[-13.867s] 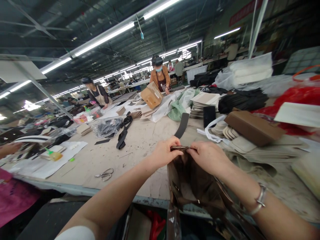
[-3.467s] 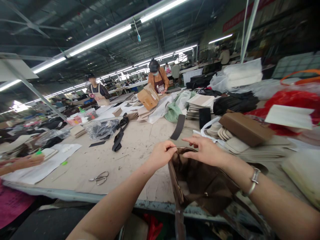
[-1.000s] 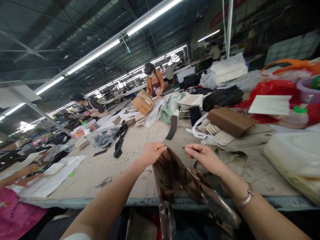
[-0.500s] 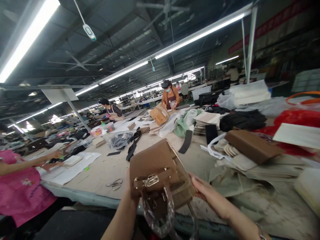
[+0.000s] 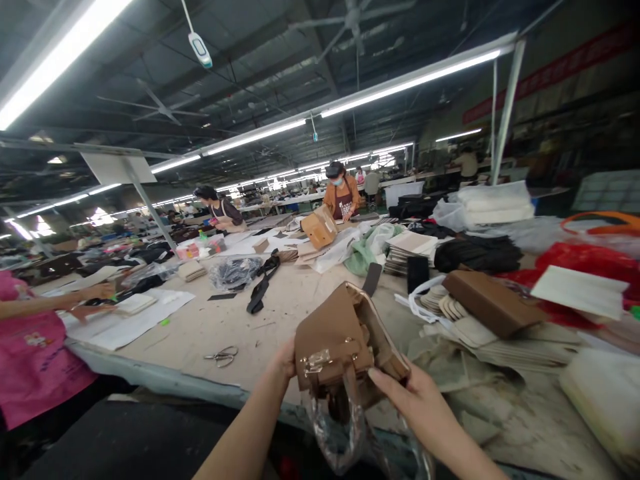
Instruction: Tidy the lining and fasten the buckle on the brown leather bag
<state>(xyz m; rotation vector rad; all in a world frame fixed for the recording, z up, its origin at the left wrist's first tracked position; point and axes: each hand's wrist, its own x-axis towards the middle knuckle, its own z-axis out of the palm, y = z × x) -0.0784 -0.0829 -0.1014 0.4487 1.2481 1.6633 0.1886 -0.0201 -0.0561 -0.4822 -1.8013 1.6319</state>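
**Brown handbag held between both hands above the table edge**

The brown handbag sits low in the centre of the frame, lifted off the table and tilted, with its gold clasp facing the camera and its open top turned away. The left hand grips the bag's left side, though most of that hand is hidden behind the bag. The right hand holds the lower right corner, thumb on the edge and fingers under it. A clear plastic wrap hangs loose from the handle below the clasp.

Scissors lie on the table to the left of the bag, well apart from it. A black strap lies further up. A brown box rests on stacked pieces at the right. At the left edge, a co-worker's hand is busy over white paper.

The likely risk is a slip. The bag hangs over the table's near edge, held only by its sides, and the slick plastic could slide under the fingers, so the bag might drop to the floor or scuff its clasp.
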